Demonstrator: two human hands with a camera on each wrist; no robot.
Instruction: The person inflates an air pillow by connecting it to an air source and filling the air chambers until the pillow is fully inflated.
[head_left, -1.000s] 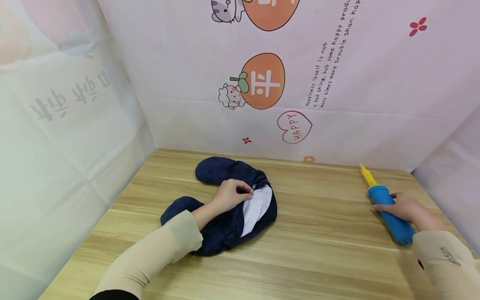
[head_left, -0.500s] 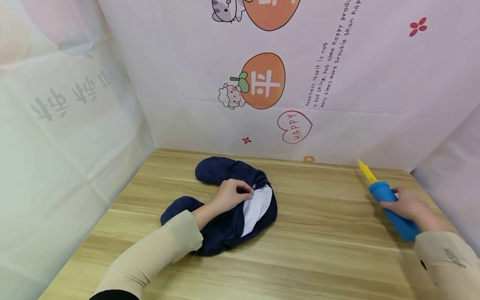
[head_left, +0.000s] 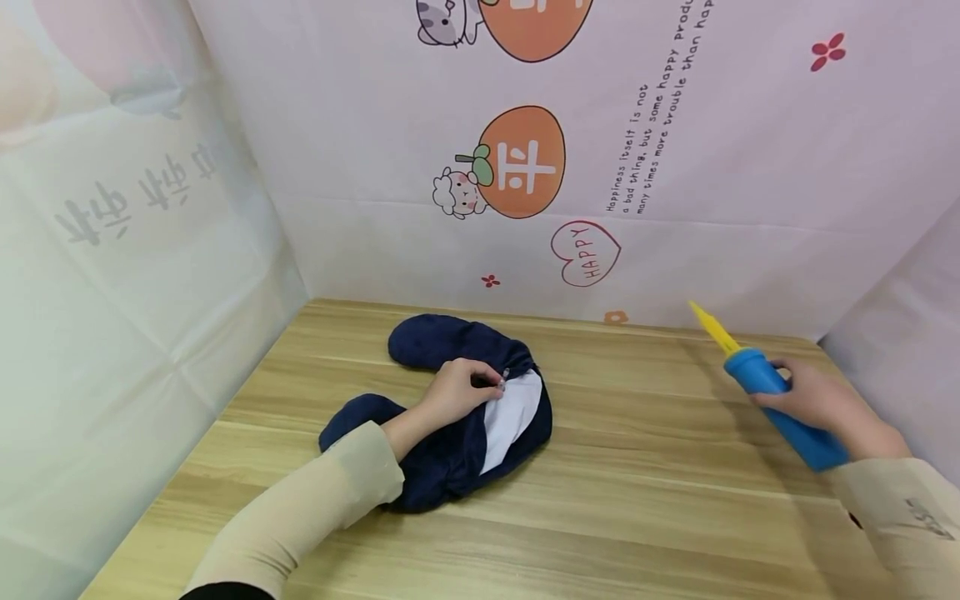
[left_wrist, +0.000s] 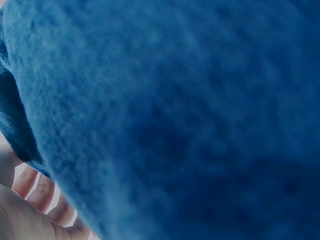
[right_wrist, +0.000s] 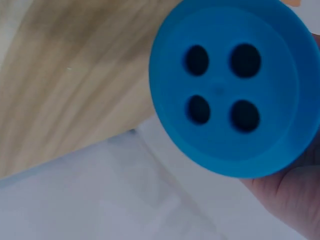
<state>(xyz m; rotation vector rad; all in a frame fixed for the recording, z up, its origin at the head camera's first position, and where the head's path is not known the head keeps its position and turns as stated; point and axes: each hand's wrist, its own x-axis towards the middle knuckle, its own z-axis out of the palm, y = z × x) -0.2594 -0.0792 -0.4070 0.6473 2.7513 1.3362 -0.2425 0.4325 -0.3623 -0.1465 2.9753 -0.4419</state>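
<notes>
A navy U-shaped neck pillow (head_left: 431, 342) lies limp on the table at centre left, a white inner piece (head_left: 513, 421) showing through its opening. My left hand (head_left: 457, 390) lies over the pillow and pinches a small clear valve (head_left: 505, 379) at the edge of that white piece. Navy plush (left_wrist: 175, 100) fills most of the left wrist view. Off to the right, my right hand (head_left: 825, 404) grips a blue balloon pump (head_left: 787, 421), raised over the table. Its yellow nozzle (head_left: 716, 329) points up and left. The right wrist view shows the pump's round end (right_wrist: 220, 90) with several holes.
The wood-grain table (head_left: 622, 517) runs back to a white printed cloth wall (head_left: 750, 275). Another cloth wall (head_left: 150, 333) closes the left side. Bare tabletop lies between the pillow and the pump.
My right hand has lifted the pump off the table, and the nozzle has swung leftward and up. My left hand and the pillow stay as they were.
</notes>
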